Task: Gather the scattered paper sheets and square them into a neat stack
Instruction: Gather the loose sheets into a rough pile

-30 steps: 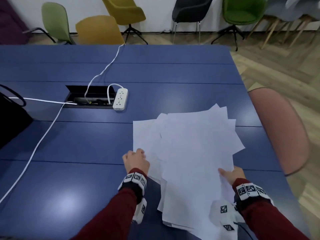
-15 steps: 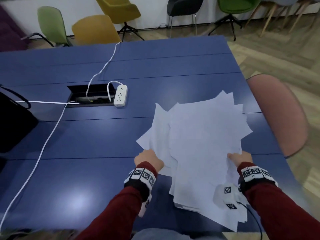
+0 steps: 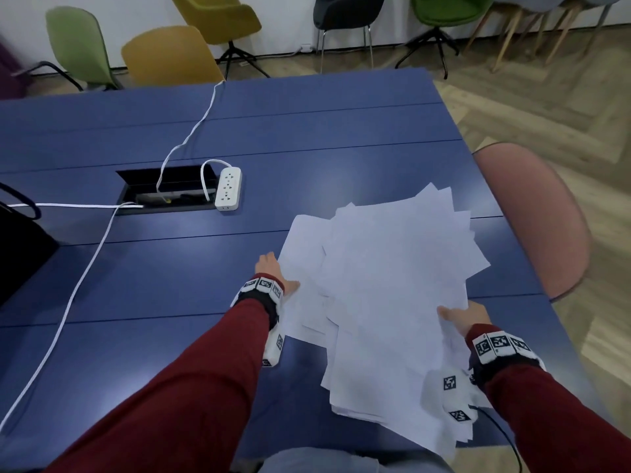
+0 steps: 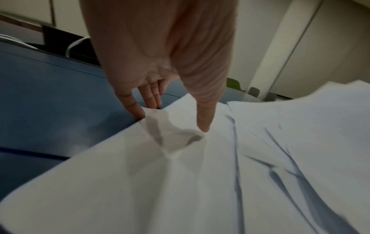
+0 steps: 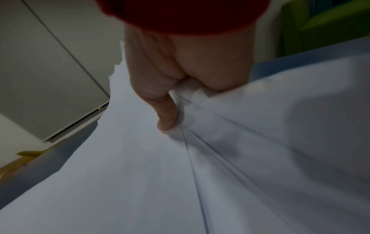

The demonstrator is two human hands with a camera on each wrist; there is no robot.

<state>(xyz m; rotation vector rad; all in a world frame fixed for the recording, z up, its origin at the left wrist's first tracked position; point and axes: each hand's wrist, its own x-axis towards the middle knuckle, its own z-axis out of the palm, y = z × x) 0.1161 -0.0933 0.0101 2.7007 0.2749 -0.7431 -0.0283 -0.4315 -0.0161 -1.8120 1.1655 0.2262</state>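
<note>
A loose, fanned pile of white paper sheets [image 3: 392, 285] lies on the near right part of the blue table [image 3: 307, 131], its corners sticking out at different angles. My left hand [image 3: 273, 274] holds the pile's left edge. In the left wrist view the thumb presses on top of the sheets [image 4: 220, 174] and the fingers [image 4: 138, 110] reach under the raised edge. My right hand [image 3: 461, 317] grips the pile's right edge. The right wrist view shows its thumb on top of the sheets [image 5: 140, 174], which crease beneath it; its fingers are hidden under the paper.
A white power strip [image 3: 228, 188] lies beside an open cable recess [image 3: 164, 192], and a white cable [image 3: 78, 288] runs to the near left. A black bag [image 3: 17, 254] sits at the left edge. A pink chair [image 3: 539, 227] stands by the table's right edge.
The left-hand sheets have been drawn in toward the pile and the pile has turned a little. Both hands stayed on its edges.
</note>
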